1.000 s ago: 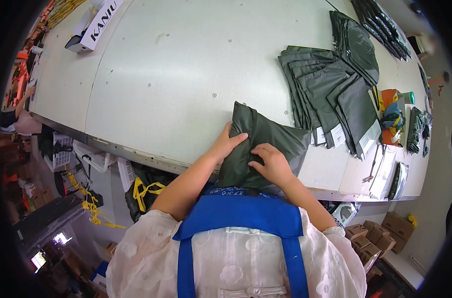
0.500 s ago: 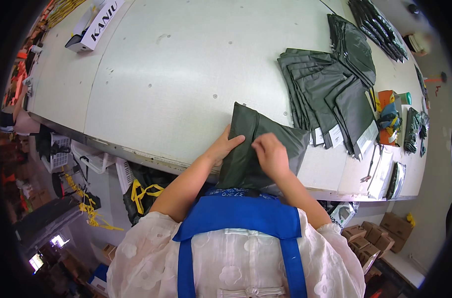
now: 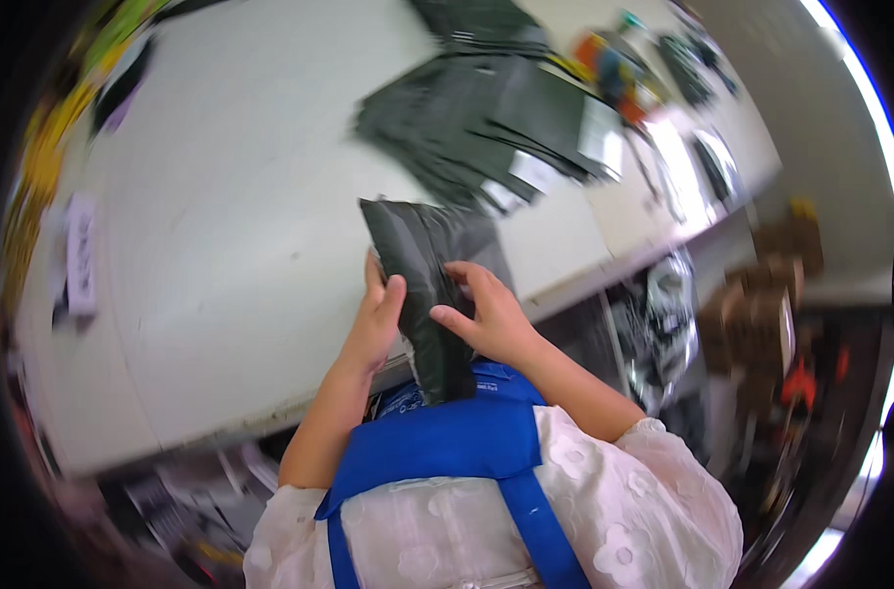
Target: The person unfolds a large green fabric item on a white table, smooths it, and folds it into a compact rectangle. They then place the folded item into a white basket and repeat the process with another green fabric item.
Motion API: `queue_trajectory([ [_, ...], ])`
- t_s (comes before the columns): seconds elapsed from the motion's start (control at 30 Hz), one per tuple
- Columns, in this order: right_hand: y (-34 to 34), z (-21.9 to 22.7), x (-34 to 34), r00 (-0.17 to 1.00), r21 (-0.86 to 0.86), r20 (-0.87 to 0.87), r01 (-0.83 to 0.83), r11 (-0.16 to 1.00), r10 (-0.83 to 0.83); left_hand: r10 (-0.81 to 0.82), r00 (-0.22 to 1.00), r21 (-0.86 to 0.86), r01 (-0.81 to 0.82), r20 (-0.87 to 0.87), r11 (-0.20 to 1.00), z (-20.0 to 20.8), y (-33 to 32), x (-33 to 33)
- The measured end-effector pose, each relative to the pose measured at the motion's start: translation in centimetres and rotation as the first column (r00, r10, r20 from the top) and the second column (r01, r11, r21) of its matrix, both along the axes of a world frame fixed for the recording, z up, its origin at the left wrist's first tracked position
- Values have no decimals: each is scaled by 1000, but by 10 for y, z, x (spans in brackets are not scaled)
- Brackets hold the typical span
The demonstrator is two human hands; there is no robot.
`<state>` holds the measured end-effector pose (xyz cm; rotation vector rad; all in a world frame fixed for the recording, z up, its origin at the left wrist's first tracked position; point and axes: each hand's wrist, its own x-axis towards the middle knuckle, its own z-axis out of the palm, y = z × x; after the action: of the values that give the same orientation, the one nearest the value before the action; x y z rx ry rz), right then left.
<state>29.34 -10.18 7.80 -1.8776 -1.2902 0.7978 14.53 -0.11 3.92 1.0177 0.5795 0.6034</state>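
Note:
A dark green plastic mailing bag (image 3: 408, 257), softly filled and creased lengthwise, is held at the table's front edge, its lower end against my blue apron (image 3: 437, 432). My left hand (image 3: 376, 319) grips its left edge, thumb on top and fingers underneath. On the bag's right part lies my right hand (image 3: 488, 316), thumb and fingers spread apart over the surface. Just beyond, a fanned stack of flat dark green bags (image 3: 447, 118) with white labels lies on the table, and more dark bags (image 3: 481, 25) overlap its far side.
The pale table (image 3: 231, 245) curves around in front of me. A white box (image 3: 81, 255) stands at the far left. Blurred orange and blue items (image 3: 614, 74) sit at the back right. Cardboard boxes (image 3: 756, 329) and clear plastic wrapping (image 3: 668, 319) are off the table's right side.
The view has swung right, so the table's things sit further left. My right hand has gone from a closed pinch to spread fingers on the bag, which now looks narrower.

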Motion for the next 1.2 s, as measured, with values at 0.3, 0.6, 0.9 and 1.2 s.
queue_trajectory([
  [0.3,-205,47,49,732,-57,-135,667,742,-668,-869,494,290,833,-7,472,52,-101,91],
  [0.6,-375,-22,122,183,19,-767,964,264,-615,-802,443,-148,833,-400,534,22,-128,102],
  [0.9,-338,20,403,314,275,-924,943,189,-219,-433,754,-26,485,-495,874,-24,-163,144],
  [1.2,-285,7,534,371,336,-909,922,193,-191,-241,693,-41,292,-680,956,-63,-181,127],
])
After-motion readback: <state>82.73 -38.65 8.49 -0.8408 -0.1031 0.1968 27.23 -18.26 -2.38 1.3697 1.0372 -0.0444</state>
